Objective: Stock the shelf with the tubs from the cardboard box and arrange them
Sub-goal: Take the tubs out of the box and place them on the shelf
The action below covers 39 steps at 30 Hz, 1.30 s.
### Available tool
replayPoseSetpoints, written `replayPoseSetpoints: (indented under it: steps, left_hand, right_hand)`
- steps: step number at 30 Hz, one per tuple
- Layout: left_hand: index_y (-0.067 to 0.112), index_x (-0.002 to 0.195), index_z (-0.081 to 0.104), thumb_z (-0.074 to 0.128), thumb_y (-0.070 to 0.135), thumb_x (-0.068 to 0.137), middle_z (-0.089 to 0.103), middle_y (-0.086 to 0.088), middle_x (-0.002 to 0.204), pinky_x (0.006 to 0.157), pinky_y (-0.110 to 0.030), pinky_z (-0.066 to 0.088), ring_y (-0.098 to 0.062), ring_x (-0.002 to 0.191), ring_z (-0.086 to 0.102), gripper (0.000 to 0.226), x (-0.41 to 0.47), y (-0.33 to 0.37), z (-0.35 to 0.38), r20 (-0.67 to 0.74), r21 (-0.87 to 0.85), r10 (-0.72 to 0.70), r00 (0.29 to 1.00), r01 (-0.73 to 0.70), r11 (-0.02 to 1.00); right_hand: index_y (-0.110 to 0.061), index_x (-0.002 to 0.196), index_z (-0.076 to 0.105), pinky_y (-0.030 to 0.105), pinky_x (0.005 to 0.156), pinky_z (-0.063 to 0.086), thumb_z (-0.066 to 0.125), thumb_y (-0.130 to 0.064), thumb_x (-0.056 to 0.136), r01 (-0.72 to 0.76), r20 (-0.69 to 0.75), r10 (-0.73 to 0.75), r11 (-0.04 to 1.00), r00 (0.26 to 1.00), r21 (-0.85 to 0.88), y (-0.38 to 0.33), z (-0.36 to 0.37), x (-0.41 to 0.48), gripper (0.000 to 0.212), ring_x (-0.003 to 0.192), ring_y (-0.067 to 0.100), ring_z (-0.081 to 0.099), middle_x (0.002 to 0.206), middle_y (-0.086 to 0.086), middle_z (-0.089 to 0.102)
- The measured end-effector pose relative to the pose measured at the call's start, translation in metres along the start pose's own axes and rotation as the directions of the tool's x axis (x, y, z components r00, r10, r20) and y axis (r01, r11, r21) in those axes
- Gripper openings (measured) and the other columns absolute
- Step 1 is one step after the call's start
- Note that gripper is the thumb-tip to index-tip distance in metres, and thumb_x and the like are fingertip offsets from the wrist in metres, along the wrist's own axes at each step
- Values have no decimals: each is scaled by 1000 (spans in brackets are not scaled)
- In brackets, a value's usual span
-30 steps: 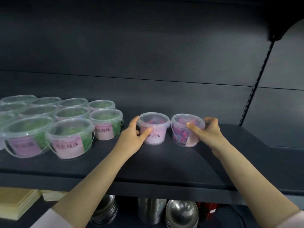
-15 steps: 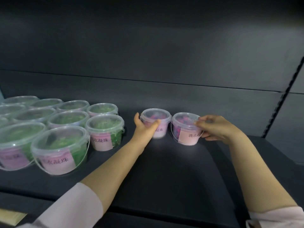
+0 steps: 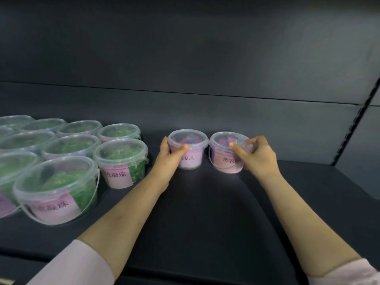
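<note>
Green tubs [image 3: 121, 159] sat grouped left. Left hand [image 3: 167, 161] gripped left pink tub [image 3: 190, 149], right hand [image 3: 259, 159] gripped right pink tub [image 3: 224, 161]; arranging looked unfinished.

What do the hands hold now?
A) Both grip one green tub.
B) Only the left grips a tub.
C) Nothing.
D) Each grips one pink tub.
D: the left hand grips the left pink tub and the right hand grips the right pink tub, both on the shelf.
</note>
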State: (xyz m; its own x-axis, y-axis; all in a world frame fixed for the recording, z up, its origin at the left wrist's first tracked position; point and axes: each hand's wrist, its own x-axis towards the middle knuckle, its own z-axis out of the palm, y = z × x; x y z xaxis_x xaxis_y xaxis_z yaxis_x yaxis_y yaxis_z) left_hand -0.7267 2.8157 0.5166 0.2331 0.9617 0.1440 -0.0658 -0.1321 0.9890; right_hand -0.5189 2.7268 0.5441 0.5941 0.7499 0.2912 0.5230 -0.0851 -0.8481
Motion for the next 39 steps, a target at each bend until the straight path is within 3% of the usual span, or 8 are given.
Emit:
replayPoseSetpoints:
  steps: [4, 8, 11, 16, 19, 23, 30, 39]
  left_hand:
    - [19, 151, 19, 68, 40, 75, 44, 5, 145, 111, -32, 32, -8, 126, 46, 92, 3, 1, -3, 8, -24, -33, 999, 33, 999]
    - [13, 146, 18, 68, 34, 86, 51, 1, 134, 88, -16, 37, -4, 107, 53, 81, 5, -4, -1, -43, -13, -30, 999, 30, 999]
    - [14, 133, 31, 69, 31, 86, 56, -2, 128, 75, -9, 42, 5, 99, 55, 63, 7, -8, -3, -40, 21, 14, 999, -13, 1000]
    - [13, 137, 31, 70, 31, 85, 53, 8, 116, 73, -6, 40, 8, 93, 52, 68, 1, -4, -3, -73, 60, 38, 997, -34, 998]
    - [17, 140, 24, 72, 34, 82, 50, 8, 113, 83, -18, 37, 7, 89, 49, 77, -2, -3, 0, -124, 103, 61, 990, -48, 993]
    - [20, 129, 33, 77, 32, 78, 52, 19, 101, 73, -12, 42, 6, 92, 55, 67, -3, -6, 1, -159, 100, 80, 984, -64, 993]
    - [28, 120, 34, 75, 34, 79, 52, 20, 105, 77, -12, 44, -4, 102, 60, 58, 1, -7, 0, -131, 103, 87, 988, -74, 992]
    - [24, 129, 31, 72, 37, 81, 52, 8, 119, 80, -16, 43, -7, 106, 59, 65, 1, -9, -3, -100, 134, 73, 992, -59, 989]
  right_hand:
    - [-16, 109, 53, 45, 76, 58, 75, -49, 75, -42, 84, 36, 996, 996, 79, -1, -7, 3, 53, 70, 20, 63, 76, 0, 59]
    - [-25, 134, 43, 26, 78, 47, 75, -40, 79, -52, 233, 35, 996, 972, 68, 2, -17, 2, 66, 95, 13, 59, 106, -3, 60]
    - [-18, 133, 44, 14, 71, 46, 75, -34, 81, -35, 221, 11, 994, 975, 103, 1, -15, -1, 63, 90, 0, 58, 105, -10, 57]
    - [-22, 132, 48, 42, 93, 52, 75, -46, 75, -21, 191, 20, 1000, 981, 8, 2, -11, 1, 68, 102, 19, 63, 114, -4, 62]
    - [-20, 133, 48, 43, 95, 52, 76, -45, 75, -22, 185, 20, 1000, 982, 5, 1, -12, 1, 69, 103, 19, 63, 113, -3, 61]
    - [-22, 133, 48, 45, 92, 53, 76, -57, 65, -28, 176, 35, 999, 984, -40, 4, -13, 4, 81, 101, 22, 64, 113, 0, 64]
    - [-23, 136, 49, 44, 94, 53, 73, -65, 50, -36, 199, 29, 999, 980, 31, 5, -12, 6, 98, 106, 17, 63, 119, -2, 64]
    - [-31, 119, 49, 44, 93, 53, 75, -40, 77, -53, 179, 43, 997, 983, 48, 5, -6, 4, 51, 102, 16, 62, 101, -13, 60]
